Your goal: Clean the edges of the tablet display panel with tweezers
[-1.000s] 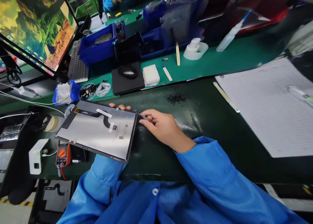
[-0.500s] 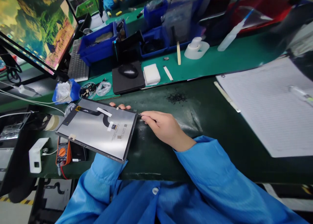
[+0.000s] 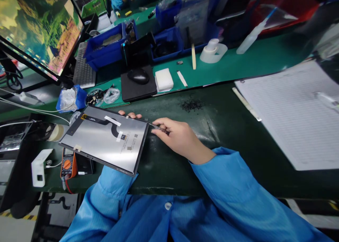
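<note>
Right hand (image 3: pixel 180 139) pinches a slim metal tool (image 3: pixel 159 128) at a thin, likely fragile display panel (image 3: pixel 106 139), best held by its rim, where the left hand (image 3: pixel 129 114) curls from beneath.

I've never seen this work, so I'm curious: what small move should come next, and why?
Probably ease the thin metal tool along the edge of the silver panel: the right hand holds its tip there, while the left hand's fingers steady the far edge.
</note>
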`<move>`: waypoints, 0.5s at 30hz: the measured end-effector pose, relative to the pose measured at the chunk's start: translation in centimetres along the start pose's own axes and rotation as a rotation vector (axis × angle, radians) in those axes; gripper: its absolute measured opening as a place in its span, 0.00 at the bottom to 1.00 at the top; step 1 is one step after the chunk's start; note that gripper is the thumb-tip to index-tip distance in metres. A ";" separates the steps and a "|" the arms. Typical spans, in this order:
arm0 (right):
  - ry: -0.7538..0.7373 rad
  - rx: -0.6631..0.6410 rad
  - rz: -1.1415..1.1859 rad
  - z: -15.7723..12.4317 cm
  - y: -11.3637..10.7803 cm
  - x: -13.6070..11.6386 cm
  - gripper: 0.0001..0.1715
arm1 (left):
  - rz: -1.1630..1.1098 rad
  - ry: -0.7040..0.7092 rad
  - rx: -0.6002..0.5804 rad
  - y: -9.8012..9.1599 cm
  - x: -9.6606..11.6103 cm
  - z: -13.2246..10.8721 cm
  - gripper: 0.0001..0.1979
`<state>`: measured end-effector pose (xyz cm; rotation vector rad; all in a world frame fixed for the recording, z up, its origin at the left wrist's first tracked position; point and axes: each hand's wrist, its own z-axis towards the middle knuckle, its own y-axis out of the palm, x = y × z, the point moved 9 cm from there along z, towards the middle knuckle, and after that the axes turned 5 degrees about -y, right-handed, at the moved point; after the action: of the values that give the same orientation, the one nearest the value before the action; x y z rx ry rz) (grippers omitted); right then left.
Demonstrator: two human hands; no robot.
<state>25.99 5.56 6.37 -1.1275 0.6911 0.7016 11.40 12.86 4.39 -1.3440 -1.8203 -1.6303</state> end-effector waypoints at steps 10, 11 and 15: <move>-0.031 -0.014 -0.022 0.1 0.0 -0.2 0.11 | -0.073 0.040 -0.065 0.4 0.2 -0.1 0.25; -0.007 -0.013 0.009 0.0 0.1 -0.1 0.09 | -0.064 0.039 -0.055 0.3 0.2 -0.1 0.25; -0.029 -0.014 0.030 0.1 0.1 -0.3 0.06 | -0.042 0.022 -0.038 0.0 0.0 0.1 0.23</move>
<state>25.79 5.64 6.58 -1.1194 0.6812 0.7479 11.43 12.98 4.30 -1.3070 -1.8256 -1.7026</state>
